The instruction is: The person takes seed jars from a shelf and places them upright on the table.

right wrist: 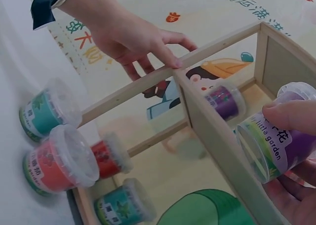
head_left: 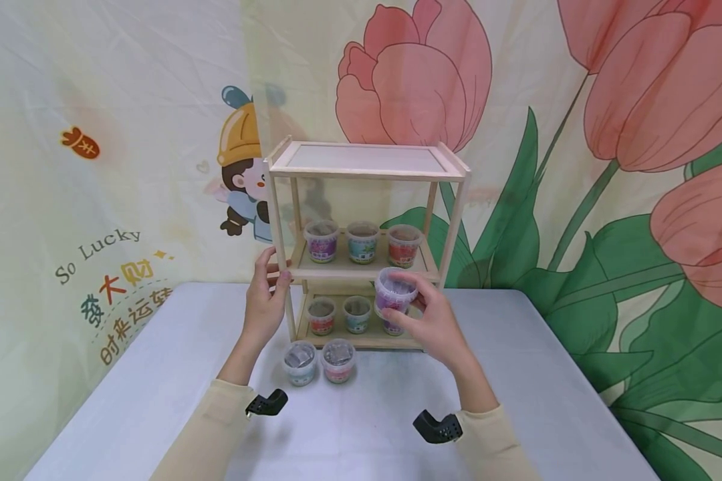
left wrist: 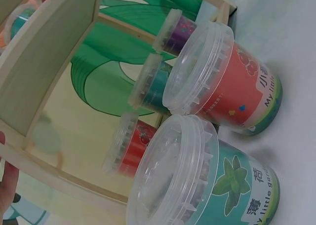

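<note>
Right hand (head_left: 431, 325) up front held the purple-label tub (head_left: 394, 291), thumb over the top and fingers curled beneath, pinching it just in front of the wooden shelf's (head_left: 366, 175) right post, level with the middle board. Left hand (head_left: 265, 306) was on the other side, fingers wrapped round the shelf's left front post, thumb showing on the near face. Both wrists wore a small black device at the cuff of a cream sleeve.

Nearest the person, two lidded tubs stood side by side on the table, touching or nearly so: a teal-label tub (head_left: 301, 363) on the left and a red-label tub (head_left: 338, 361) on the right, right in front of the shelf's bottom edge. Behind them, on the bottom board, sat a red tub (head_left: 321, 316) and a teal tub (head_left: 357, 314), with a third, purple one (head_left: 390, 325) mostly hidden behind the right hand. Up on the middle board stood three more in a row: purple (head_left: 321, 241), teal (head_left: 362, 242), red (head_left: 404, 245). The top tray (head_left: 366, 159) held nothing that showed.

Underneath it all lay a pale grey tabletop (head_left: 156, 401). The backdrop (head_left: 638, 167) behind carried big pink tulips with green leaves on the right, and a cartoon child in a yellow helmet with "So Lucky" lettering on the left.

Count: nine tubs in all, one in hand, two on the table, six on the shelf; one shelf, three levels.
</note>
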Tool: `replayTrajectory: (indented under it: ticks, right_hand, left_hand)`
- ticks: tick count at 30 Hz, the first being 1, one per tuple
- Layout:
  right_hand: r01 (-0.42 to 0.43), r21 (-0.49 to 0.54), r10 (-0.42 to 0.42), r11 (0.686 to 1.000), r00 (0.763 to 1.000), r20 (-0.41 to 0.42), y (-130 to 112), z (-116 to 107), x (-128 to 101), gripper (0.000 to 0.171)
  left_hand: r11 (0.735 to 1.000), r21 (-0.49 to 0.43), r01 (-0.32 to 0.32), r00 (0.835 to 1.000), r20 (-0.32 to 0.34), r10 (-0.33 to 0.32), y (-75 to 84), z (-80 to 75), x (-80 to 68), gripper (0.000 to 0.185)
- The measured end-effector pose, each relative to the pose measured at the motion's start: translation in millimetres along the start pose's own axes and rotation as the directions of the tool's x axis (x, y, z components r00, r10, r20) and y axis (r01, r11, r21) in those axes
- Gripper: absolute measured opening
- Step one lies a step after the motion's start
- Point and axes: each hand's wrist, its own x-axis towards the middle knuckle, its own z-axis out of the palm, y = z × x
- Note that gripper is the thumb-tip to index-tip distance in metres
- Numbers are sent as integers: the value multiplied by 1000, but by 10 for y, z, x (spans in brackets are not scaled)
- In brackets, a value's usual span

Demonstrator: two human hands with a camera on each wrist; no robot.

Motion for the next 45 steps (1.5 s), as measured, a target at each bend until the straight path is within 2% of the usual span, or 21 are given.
replayTrajectory:
  ticks: [7, 14, 28, 45]
  right_hand:
    - [28, 12, -28, 1000, 1000, -2, 124, 117, -77, 62]
    - [-25, 28, 25, 999, 1000, -15, 223, 211, -151, 61]
    - [-74, 71, 76, 995, 997, -16, 475, 393, -275, 61]
    - [-165, 72, 168, 984, 985, -30, 672, 560, -408, 62]
  left_hand:
    - [1000, -5, 0, 1000, 1, 0, 0, -6, -4, 55]
    - [1000, -4, -5, 1000, 2, 5, -2, -4, -2, 55]
    - [1000, 2, -5, 1000, -3, 5, -5, -15, -2, 55]
    - [1000, -13, -12, 1000, -4, 12, 13, -7, 5, 54]
